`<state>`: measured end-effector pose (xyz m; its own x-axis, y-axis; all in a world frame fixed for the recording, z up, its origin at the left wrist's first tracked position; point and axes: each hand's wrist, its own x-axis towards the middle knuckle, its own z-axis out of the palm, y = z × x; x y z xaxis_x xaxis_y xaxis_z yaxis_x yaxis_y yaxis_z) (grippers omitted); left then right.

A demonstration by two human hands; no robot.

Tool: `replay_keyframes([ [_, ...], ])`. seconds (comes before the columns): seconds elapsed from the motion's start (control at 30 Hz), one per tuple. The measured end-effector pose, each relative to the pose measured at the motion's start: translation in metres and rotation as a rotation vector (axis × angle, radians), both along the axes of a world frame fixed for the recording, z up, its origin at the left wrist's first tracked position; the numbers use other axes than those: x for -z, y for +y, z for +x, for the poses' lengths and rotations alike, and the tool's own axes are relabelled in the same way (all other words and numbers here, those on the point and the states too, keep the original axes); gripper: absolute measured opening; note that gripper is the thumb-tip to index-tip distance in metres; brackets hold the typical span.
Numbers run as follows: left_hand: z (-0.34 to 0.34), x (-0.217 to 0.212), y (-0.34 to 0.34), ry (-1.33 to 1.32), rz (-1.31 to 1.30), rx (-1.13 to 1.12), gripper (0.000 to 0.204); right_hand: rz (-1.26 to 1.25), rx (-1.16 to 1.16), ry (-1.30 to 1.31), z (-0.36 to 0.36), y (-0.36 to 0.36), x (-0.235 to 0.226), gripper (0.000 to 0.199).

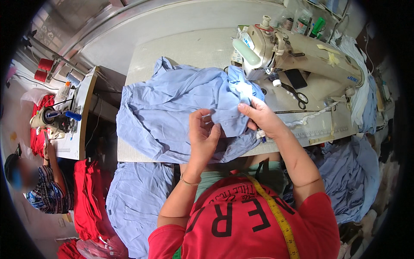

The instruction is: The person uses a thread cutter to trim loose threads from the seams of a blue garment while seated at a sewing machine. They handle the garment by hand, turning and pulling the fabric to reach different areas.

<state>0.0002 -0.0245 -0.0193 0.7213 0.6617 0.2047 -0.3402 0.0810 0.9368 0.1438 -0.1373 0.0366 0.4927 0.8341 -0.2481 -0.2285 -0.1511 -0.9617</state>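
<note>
Blue garment (172, 108) lies bunched on the pale sewing table (189, 47), beside the cream sewing machine (302, 56). Left hand (202, 134) and right hand (261, 116) each pinch its folded edge. Scissors (297, 95) rest nearby.

I see a plain light-blue cotton garment (172, 108) on the pale grey table (194, 47), a cream sewing machine (302, 56), black-handled scissors (297, 96), and a yellow measuring tape (276, 211) across my red shirt (241, 228).
</note>
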Motion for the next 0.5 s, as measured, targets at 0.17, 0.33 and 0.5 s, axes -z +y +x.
replay_keyframes([
  [0.17, 0.002, 0.001, -0.017, 0.114, 0.229, 0.178, 0.047, 0.002, 0.082, -0.178, -0.013, -0.003, -0.021, 0.025],
  [0.33, 0.011, -0.013, -0.013, 0.389, 0.361, 0.389, 0.052, -0.11, -0.166, -1.095, -0.042, 0.0, -0.028, 0.031],
  [0.5, 0.014, 0.035, -0.003, 0.13, -0.279, 0.162, 0.035, -0.144, -0.31, -1.087, -0.056, 0.011, -0.051, 0.039],
])
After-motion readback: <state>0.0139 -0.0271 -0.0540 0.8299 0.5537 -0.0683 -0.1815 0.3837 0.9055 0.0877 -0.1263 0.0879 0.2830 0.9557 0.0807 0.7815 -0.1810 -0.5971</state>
